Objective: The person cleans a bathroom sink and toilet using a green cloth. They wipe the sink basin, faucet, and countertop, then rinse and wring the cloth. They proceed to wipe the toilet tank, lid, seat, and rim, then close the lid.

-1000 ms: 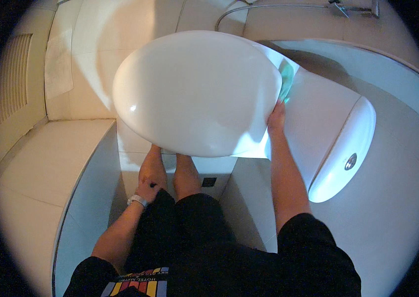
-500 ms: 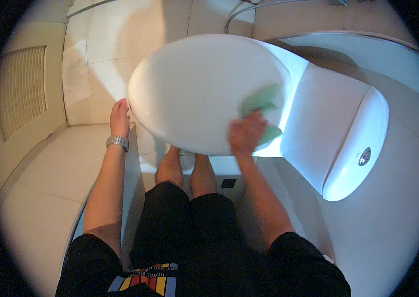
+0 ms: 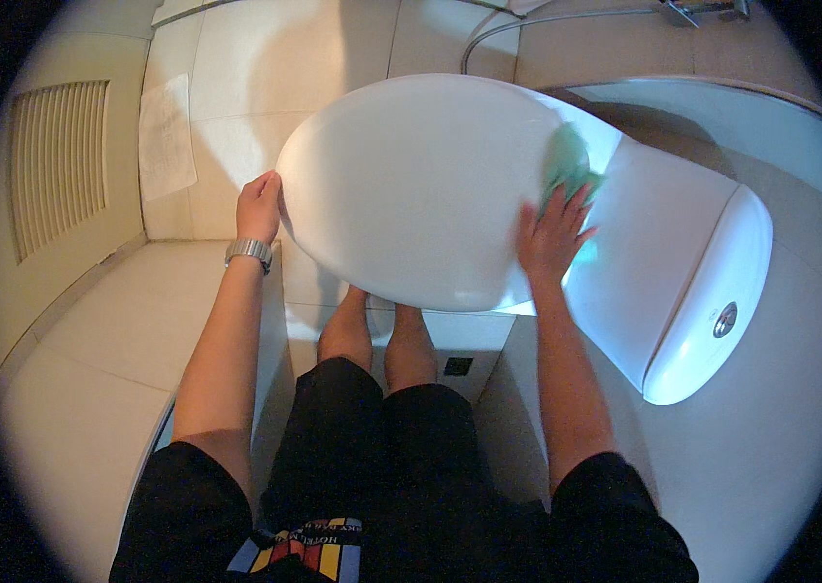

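The white oval toilet lid [image 3: 411,194] lies lowered over the bowl. My right hand [image 3: 553,238] is at its hinge end, fingers spread over a thin green cloth [image 3: 566,160] and pressing it to the surface. Part of the cloth reaches past the fingertips, a little blurred. At the lid's rounded front end, my left hand [image 3: 258,206], with a metal watch on the wrist, has its fingers closed at the rim; the fingertips are partly hidden. A white cistern [image 3: 659,253] with a round metal flush button [image 3: 725,319] adjoins the hinge end.
Beyond the cistern end runs a curved, light-coloured ledge [image 3: 702,121], with a grey hose [image 3: 547,19] near it. A louvred door [image 3: 61,170] stands at the left, a white paper or mat [image 3: 168,136] beside it. My legs are close against the toilet's near side.
My right hand has slid the cloth right and away from me toward the hinge, its fingers now more spread. My left hand has come up against the lid's front rim. The view has shifted slightly.
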{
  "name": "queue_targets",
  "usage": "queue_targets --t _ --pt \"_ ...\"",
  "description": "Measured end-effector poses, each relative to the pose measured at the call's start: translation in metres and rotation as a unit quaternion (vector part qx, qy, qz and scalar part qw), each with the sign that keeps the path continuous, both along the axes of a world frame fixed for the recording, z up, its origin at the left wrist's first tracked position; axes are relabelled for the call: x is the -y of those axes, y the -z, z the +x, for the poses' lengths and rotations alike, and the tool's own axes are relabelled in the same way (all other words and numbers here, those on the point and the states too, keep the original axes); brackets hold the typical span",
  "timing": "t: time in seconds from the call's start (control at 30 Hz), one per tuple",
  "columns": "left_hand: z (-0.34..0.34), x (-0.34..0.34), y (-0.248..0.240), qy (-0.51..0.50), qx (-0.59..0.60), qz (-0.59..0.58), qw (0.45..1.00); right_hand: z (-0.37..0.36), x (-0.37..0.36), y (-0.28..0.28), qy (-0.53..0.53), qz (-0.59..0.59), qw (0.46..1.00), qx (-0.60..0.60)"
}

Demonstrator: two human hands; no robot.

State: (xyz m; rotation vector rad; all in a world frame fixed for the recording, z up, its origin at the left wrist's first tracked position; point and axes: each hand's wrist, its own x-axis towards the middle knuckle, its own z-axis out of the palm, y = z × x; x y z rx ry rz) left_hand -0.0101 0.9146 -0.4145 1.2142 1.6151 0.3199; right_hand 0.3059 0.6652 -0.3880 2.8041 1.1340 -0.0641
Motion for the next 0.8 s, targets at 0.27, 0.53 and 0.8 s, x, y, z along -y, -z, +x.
queue_targets --t 0.27,0.53,0.8 --pt "0.005 -0.022 0.000 -0.002 -0.018 -0.115 0.993 -0.059 -0.181 0.005 -0.115 0.082 0.988 -0.070" --pt "0.007 -0.026 0.006 -0.020 -0.060 -0.106 0.992 -0.188 -0.037 -0.004 -0.315 0.057 0.915 -0.246" --pt "-0.004 -0.030 0.021 0.100 -0.165 0.021 0.981 -0.114 0.145 -0.017 0.063 0.251 0.905 -0.339"
